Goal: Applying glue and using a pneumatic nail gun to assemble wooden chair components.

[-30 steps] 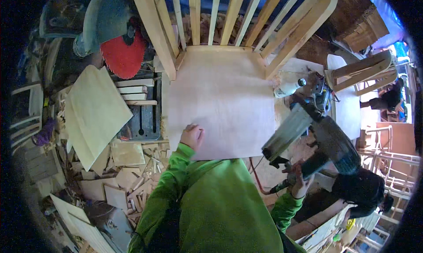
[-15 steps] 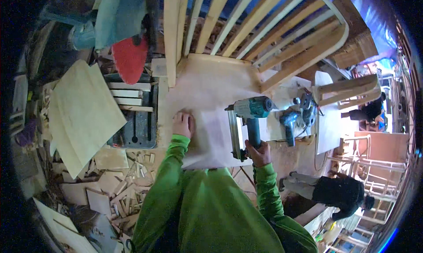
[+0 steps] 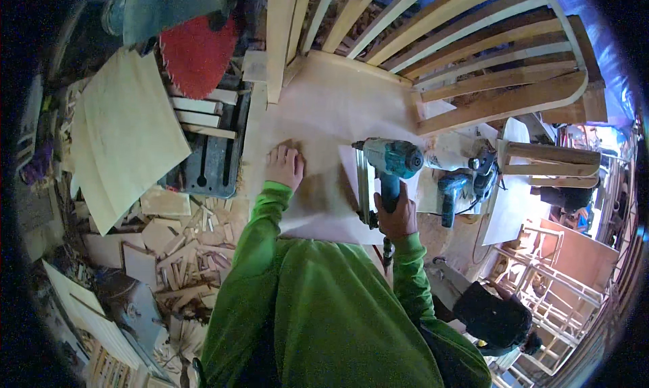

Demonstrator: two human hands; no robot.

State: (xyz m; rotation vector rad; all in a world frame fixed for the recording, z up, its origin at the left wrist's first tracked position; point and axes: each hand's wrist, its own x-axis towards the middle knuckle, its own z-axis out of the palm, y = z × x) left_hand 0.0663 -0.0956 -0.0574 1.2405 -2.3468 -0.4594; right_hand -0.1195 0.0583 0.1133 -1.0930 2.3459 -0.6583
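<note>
My left hand (image 3: 287,166) lies palm down near the left edge of a pale wooden panel (image 3: 362,84), its fingers spread and holding nothing. My right hand (image 3: 399,215) is wrapped round the grip of a green and black nail gun (image 3: 390,159) with a long silver magazine. The gun is over the right part of the panel, near my body; whether its nose touches the wood I cannot tell. Slatted wooden frame parts (image 3: 466,46) rise from the panel's far side.
A saw with a red toothed blade (image 3: 199,57) stands at far left, with wood strips beside it. Plywood sheets (image 3: 128,138) and offcuts (image 3: 196,246) lie to the left. Right of the panel rest a teal power tool (image 3: 453,192) and other tools. A person (image 3: 493,317) in dark clothes bends at lower right.
The whole view has shifted, so the bench and saw sit higher in the picture. My right hand still grips the nail gun, which has turned slightly. My left hand stays flat on the panel.
</note>
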